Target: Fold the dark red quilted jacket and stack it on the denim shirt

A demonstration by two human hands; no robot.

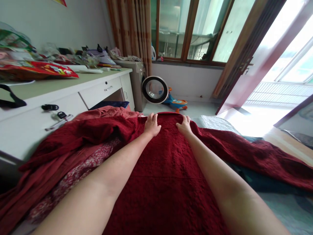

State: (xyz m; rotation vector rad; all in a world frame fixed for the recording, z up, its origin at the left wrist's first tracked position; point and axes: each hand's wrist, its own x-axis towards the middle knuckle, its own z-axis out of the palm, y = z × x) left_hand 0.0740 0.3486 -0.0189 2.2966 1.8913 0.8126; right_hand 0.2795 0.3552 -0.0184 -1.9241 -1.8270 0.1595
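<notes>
A dark red garment lies spread out in front of me, its body in the middle and a long sleeve stretching out to each side. My left hand rests on its far edge, thumb held away from the other fingers. Across from it, at the right part of the same edge, my right hand lies palm down with its thumb pointing inward. Both hands look open and touch the cloth. A lighter red cloth and a red-and-white patterned fabric show beneath the left sleeve.
Along the left stands a white desk carrying a red packet and clutter. Beyond are a washing machine with its round door open and a blue-orange ride-on toy. Pale bedding lies at the right, near an open door.
</notes>
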